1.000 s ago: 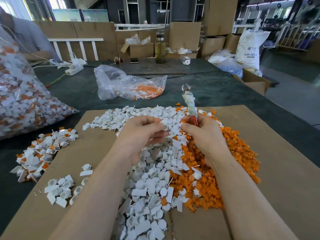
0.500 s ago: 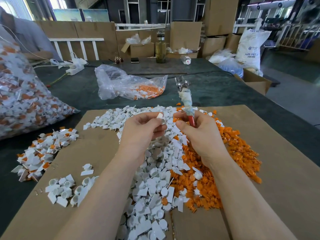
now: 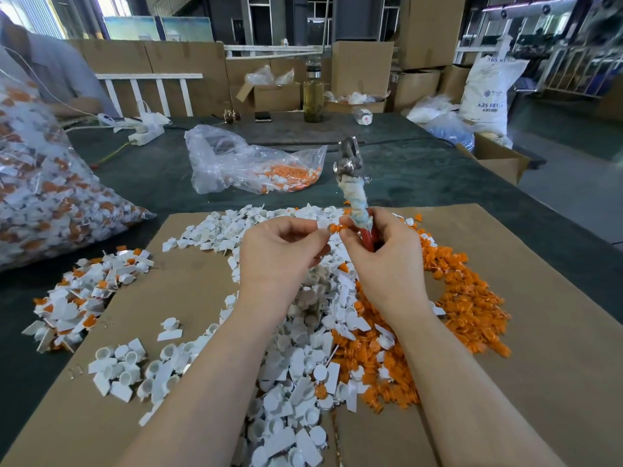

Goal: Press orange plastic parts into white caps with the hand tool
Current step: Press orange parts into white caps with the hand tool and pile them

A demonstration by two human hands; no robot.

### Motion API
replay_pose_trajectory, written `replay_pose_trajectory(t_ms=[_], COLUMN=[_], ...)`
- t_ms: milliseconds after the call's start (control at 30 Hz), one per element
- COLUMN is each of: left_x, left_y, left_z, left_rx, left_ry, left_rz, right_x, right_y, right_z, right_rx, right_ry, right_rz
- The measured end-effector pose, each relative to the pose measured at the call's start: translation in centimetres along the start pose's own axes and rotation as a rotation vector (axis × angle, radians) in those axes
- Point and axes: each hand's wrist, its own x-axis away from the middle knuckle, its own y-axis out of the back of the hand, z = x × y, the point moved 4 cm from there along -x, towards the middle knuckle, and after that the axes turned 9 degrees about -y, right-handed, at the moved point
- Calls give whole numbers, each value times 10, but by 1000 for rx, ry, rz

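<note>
The left hand (image 3: 279,251) pinches a white cap (image 3: 323,224) between thumb and fingertips, held up above the piles. Just to its right an orange part (image 3: 335,227) sits at the tips of the right hand (image 3: 381,254), touching or nearly touching the cap; which of the 2 hands actually carries the part I cannot tell.

The right hand also grips the tool (image 3: 355,193), its fingers curled round the red handle. The tool's long axis runs nearly upright, leaning slightly left and away from the person. Its metal head points up and away, the handle points down into the palm, and a whitish wrap covers the shaft between them.

Both hands hover over a sheet of cardboard (image 3: 539,298) lying on the dark green surface (image 3: 421,170). Below the hands a pile of white caps (image 3: 293,382) spreads along the middle of the sheet, and a pile of orange parts (image 3: 465,311) lies just right of it, the 2 piles meeting and mixing along their edge. A small group of caps (image 3: 124,369) lies apart at lower left. A heap of mixed white and orange pieces (image 3: 87,291) straddles the sheet's left edge. A big clear bag (image 3: 50,203) packed with pieces stands at far left, and a smaller bag (image 3: 249,166) lies beyond the sheet.
</note>
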Motion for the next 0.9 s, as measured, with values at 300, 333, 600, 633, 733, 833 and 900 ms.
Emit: replay_pose_trajectory(t_ms=[300, 333, 600, 633, 733, 833, 900], left_x=[3, 4, 4, 4, 5, 7, 7], left_y=[-1, -2, -3, -3, -4, -6, -6], left_z=[-3, -5, -7, -7, -7, -8, -8], left_rx=[-143, -162, -249, -254, -258, -267, -273], left_ry=[-142, -166, -238, -244, -263, -291, -297], left_rz=[-1, 4, 13, 11, 11, 10, 9], right_x=[1, 1, 2, 2, 1, 2, 1], right_y=[0, 1, -2, -1, -2, -3, -3], right_z=[-3, -2, -1, -1, -1, -2, -2], right_rx=[77, 73, 94, 88, 71, 84, 100], right_ry=[-7, -6, -6, -5, -13, -22, -17], right_rz=[-93, -101, -87, -85, -77, -72, -74])
